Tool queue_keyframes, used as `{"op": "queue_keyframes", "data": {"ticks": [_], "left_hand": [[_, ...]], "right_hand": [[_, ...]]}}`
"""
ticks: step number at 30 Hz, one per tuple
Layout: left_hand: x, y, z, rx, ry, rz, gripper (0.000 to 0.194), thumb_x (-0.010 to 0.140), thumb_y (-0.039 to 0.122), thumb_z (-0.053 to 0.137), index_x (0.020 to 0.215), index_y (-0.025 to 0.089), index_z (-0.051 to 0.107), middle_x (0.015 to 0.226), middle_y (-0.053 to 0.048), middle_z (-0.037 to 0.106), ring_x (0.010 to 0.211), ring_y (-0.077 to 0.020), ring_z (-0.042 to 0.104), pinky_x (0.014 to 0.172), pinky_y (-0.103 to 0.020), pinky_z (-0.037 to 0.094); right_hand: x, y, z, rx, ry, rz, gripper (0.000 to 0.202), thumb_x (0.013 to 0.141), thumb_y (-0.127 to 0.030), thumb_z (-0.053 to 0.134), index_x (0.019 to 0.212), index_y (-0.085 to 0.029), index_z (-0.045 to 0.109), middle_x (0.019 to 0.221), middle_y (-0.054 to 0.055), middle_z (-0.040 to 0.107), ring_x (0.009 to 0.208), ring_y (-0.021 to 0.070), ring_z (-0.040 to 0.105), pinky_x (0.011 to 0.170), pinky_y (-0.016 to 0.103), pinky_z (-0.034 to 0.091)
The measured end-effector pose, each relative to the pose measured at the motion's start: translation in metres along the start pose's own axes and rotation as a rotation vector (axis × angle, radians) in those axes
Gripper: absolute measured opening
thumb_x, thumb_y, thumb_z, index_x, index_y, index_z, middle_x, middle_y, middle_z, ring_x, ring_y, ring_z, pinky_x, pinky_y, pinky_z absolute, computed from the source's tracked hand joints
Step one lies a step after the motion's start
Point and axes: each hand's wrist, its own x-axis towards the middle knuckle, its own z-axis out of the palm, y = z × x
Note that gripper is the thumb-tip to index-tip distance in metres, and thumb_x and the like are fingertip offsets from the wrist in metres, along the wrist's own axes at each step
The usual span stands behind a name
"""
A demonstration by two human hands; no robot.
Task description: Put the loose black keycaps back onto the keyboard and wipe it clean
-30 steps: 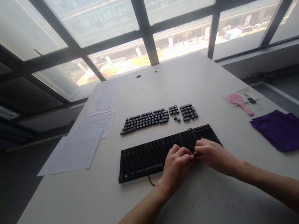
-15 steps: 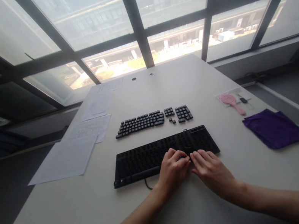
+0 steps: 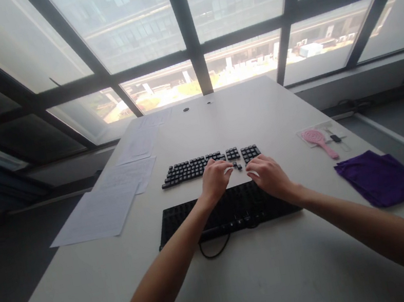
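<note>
A black keyboard (image 3: 237,217) with most of its keycaps off lies across the white table in front of me. Behind it, black keycaps (image 3: 184,171) are laid out in keyboard order, with smaller blocks (image 3: 250,151) on the right. My left hand (image 3: 216,178) is over the front of the main block, thumb and forefinger slightly apart beside a few small loose keycaps (image 3: 239,167). On their other side is my right hand (image 3: 268,173), with thumb and fingers parted and nothing visible between them. Both forearms pass above the keyboard and cover parts of it.
Printed papers (image 3: 96,214) lie along the left side of the table. A pink hairbrush (image 3: 320,141) and a small black item (image 3: 335,138) rest on the right, above a folded purple cloth (image 3: 382,176). A cable (image 3: 217,253) loops out under the keyboard's front edge.
Both hands have left the keyboard's front edge and moved forward to the loose keycaps, drawing apart from each other. The keyboard's front middle and more of the cable now show.
</note>
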Motion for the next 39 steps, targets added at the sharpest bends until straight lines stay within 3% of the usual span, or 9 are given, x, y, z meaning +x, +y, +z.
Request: {"op": "queue_keyframes", "data": {"ticks": [3, 8, 12, 16, 20, 23, 26, 29, 39], "left_hand": [[0.025, -0.012, 0.017, 0.066, -0.07, -0.019, 0.011, 0.088, 0.017, 0.073, 0.094, 0.022, 0.082, 0.1, -0.005, 0.079, 0.091, -0.0233, 0.059, 0.089, -0.037, 0.046], [0.039, -0.019, 0.036, 0.11, -0.144, 0.016, 0.013, 0.087, 0.015, 0.074, 0.091, 0.024, 0.083, 0.098, -0.006, 0.079, 0.091, -0.0254, 0.057, 0.086, -0.038, 0.045], [0.045, -0.022, 0.039, 0.113, -0.157, -0.01, 0.013, 0.088, 0.016, 0.073, 0.088, 0.024, 0.084, 0.09, -0.007, 0.079, 0.089, -0.0257, 0.057, 0.084, -0.038, 0.046], [0.041, -0.017, 0.029, 0.118, -0.142, -0.043, 0.011, 0.087, 0.018, 0.074, 0.089, 0.022, 0.084, 0.09, -0.007, 0.079, 0.09, -0.0258, 0.058, 0.087, -0.038, 0.046], [0.01, 0.006, 0.008, -0.038, -0.078, -0.081, 0.007, 0.087, 0.022, 0.076, 0.088, 0.023, 0.083, 0.09, -0.003, 0.08, 0.088, -0.0233, 0.06, 0.084, -0.036, 0.046], [-0.026, 0.03, -0.004, -0.263, -0.133, -0.095, 0.006, 0.084, 0.021, 0.079, 0.087, 0.024, 0.082, 0.089, 0.0, 0.08, 0.08, -0.0188, 0.064, 0.088, -0.035, 0.045], [-0.055, 0.048, -0.003, -0.422, -0.238, -0.113, 0.007, 0.081, 0.019, 0.081, 0.084, 0.025, 0.082, 0.089, 0.001, 0.08, 0.081, -0.0179, 0.065, 0.088, -0.035, 0.046], [-0.069, 0.056, 0.007, -0.469, -0.257, -0.127, 0.01, 0.079, 0.016, 0.082, 0.084, 0.025, 0.082, 0.088, 0.001, 0.08, 0.084, -0.0189, 0.064, 0.082, -0.033, 0.047], [-0.079, 0.055, 0.023, -0.413, -0.159, 0.03, 0.012, 0.084, 0.016, 0.077, 0.089, 0.025, 0.082, 0.091, -0.002, 0.079, 0.083, -0.0183, 0.061, 0.077, -0.031, 0.051]], "right_hand": [[0.03, 0.008, 0.018, -0.065, -0.07, -0.012, 0.011, 0.094, -0.018, 0.063, 0.096, -0.019, 0.074, 0.098, 0.009, 0.073, 0.1, 0.0261, 0.056, 0.086, 0.038, 0.04], [0.048, 0.015, 0.035, -0.155, -0.134, -0.028, 0.017, 0.094, -0.014, 0.06, 0.099, -0.018, 0.075, 0.098, 0.011, 0.075, 0.098, 0.0273, 0.055, 0.083, 0.039, 0.036], [0.055, 0.02, 0.043, -0.183, -0.16, -0.034, 0.021, 0.096, -0.013, 0.055, 0.095, -0.018, 0.076, 0.096, 0.011, 0.076, 0.095, 0.0267, 0.056, 0.083, 0.039, 0.033], [0.055, 0.018, 0.04, -0.155, -0.146, -0.049, 0.02, 0.096, -0.014, 0.058, 0.086, -0.018, 0.075, 0.093, 0.011, 0.076, 0.095, 0.0263, 0.058, 0.085, 0.039, 0.034], [0.026, 0.011, 0.015, 0.042, -0.011, -0.039, 0.013, 0.094, -0.016, 0.065, 0.085, -0.021, 0.073, 0.09, 0.007, 0.074, 0.096, 0.0255, 0.059, 0.087, 0.038, 0.038], [-0.017, 0.009, -0.007, 0.305, 0.057, -0.019, 0.011, 0.091, -0.012, 0.068, 0.088, -0.022, 0.072, 0.092, 0.005, 0.073, 0.095, 0.0238, 0.061, 0.089, 0.038, 0.044], [-0.064, 0.009, -0.018, 0.533, 0.017, 0.06, 0.01, 0.089, -0.013, 0.07, 0.089, -0.023, 0.071, 0.093, 0.004, 0.072, 0.092, 0.0223, 0.063, 0.085, 0.036, 0.049], [-0.097, 0.008, -0.019, 0.647, -0.056, 0.119, 0.008, 0.09, -0.016, 0.069, 0.089, -0.024, 0.071, 0.093, 0.003, 0.072, 0.091, 0.0217, 0.065, 0.083, 0.036, 0.052], [-0.109, 0.0, -0.009, 0.599, -0.031, 0.09, 0.01, 0.091, -0.015, 0.068, 0.089, -0.024, 0.072, 0.093, 0.004, 0.073, 0.09, 0.0224, 0.064, 0.083, 0.039, 0.053]]}}
